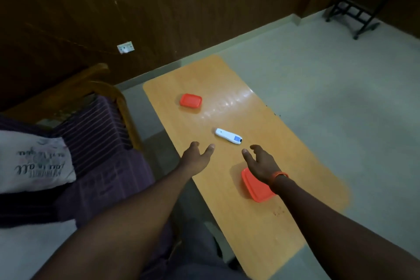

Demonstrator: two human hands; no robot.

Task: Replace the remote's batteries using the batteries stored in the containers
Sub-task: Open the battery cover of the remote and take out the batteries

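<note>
remote (228,136) — long axis left-right, flat

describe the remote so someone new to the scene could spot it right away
Start at the long orange-brown wooden table in the middle of the view. Two red lidded containers sit on it, one far, one near. Between them, just beyond both open hands, lies the remote: the only white, slim, elongated object there.

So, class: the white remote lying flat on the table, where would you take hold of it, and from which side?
Grip the white remote across its narrow middle, coming down from above. It lies flat on the table, so only its long edges offer the fingers purchase. The open right hand is closest to the end with the blue patch.
</note>
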